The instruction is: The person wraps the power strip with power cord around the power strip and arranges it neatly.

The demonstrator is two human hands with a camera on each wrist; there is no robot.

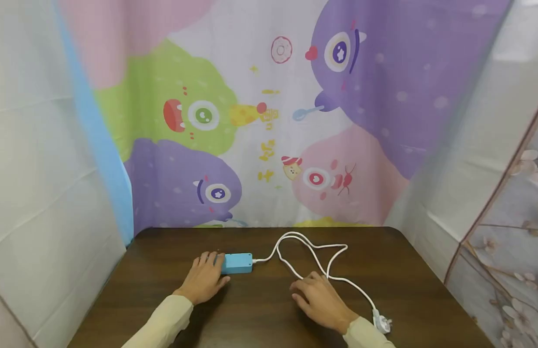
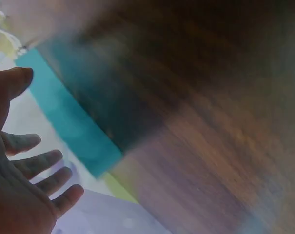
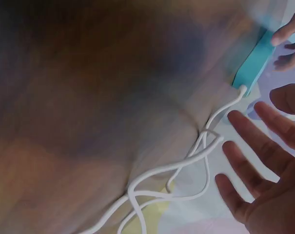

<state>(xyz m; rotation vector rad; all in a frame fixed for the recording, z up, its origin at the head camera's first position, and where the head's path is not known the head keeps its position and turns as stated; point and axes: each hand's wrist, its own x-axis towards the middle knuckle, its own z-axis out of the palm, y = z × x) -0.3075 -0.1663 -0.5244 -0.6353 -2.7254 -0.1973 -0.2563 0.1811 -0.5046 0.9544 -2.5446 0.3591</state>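
White cable (image 3: 162, 169) looped on worktop (image 1: 251, 309); left hand (image 1: 203, 278) at blue power strip (image 1: 238, 263), right hand (image 1: 322, 299) beside cable; fingers parted, contact unclear.

A small curtained-off nook with a homely, childlike look, though whether it lies in a home or a studio cannot be told. At 12 o'clock hangs a cartoon-print curtain (image 1: 273, 135) with one-eyed monsters in green, purple and pink, a doughnut (image 1: 281, 50) and yellow lettering (image 1: 267, 159). Creased off-white fabric (image 1: 38, 145) closes the side at 9 o'clock; towards 4 o'clock hangs a panel printed with blossom branches (image 1: 508, 256). Between them, at 6 o'clock, a dark wood-grain surface (image 1: 257, 314) with rounded far corners reaches up to the cartoon-print curtain.
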